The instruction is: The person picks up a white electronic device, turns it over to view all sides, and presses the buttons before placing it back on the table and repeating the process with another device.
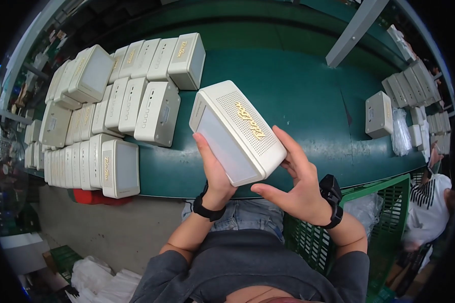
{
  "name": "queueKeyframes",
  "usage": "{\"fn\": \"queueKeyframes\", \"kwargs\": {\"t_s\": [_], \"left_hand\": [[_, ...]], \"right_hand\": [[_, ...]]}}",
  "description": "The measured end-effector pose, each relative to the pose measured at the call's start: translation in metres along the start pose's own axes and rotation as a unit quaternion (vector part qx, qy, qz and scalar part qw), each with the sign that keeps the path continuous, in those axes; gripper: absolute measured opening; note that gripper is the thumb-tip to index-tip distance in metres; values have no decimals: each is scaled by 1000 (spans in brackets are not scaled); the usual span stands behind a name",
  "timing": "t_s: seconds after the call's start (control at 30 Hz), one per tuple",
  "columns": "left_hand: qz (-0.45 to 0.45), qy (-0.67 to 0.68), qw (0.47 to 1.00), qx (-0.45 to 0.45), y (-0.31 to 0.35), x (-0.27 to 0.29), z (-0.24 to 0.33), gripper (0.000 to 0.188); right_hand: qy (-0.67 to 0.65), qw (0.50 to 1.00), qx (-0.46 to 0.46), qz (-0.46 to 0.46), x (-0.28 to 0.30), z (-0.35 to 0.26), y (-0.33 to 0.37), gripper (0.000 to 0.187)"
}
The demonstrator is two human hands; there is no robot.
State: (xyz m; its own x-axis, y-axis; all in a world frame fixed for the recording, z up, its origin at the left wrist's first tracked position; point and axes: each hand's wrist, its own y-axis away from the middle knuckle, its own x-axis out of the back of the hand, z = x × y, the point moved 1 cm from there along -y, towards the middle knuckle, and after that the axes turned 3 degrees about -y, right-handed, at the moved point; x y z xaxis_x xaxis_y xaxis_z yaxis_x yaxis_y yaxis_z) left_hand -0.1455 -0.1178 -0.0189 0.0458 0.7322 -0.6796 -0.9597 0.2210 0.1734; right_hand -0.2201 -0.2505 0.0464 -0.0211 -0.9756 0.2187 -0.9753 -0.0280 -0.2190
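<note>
A cream box-shaped speaker (250, 132) is held tilted above the green table, its perforated grille with raised gold lettering facing up. Its pale flat panel faces toward the lower left. My left hand (215, 169) is closed on the speaker, thumb along the panel's lower-left edge and the other fingers hidden beneath. At the speaker's right end is my right hand (303, 189), its fingers spread. The index fingertip meets the casing, while the thumb stands apart near the lower corner. Both wrists wear black bands, the right one with a bulky black device.
Rows of similar cream speakers (156, 113) crowd the left of the green table (308, 96). One speaker (378, 115) stands at right beside clear plastic wrap (401, 132). A green crate (389, 217) adjoins the near edge. Another person (429, 202) is at far right.
</note>
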Motion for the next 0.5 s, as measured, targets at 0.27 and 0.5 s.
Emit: {"fn": "queueKeyframes", "kwargs": {"t_s": [0.27, 0.5], "left_hand": [[31, -11, 998, -50, -1, -6, -8, 73], [-45, -121, 989, -67, 7, -9, 10, 76]], "right_hand": [[-48, 999, -3, 6, 7, 5, 0, 89], [-273, 953, -103, 78, 23, 14, -9, 72]]}}
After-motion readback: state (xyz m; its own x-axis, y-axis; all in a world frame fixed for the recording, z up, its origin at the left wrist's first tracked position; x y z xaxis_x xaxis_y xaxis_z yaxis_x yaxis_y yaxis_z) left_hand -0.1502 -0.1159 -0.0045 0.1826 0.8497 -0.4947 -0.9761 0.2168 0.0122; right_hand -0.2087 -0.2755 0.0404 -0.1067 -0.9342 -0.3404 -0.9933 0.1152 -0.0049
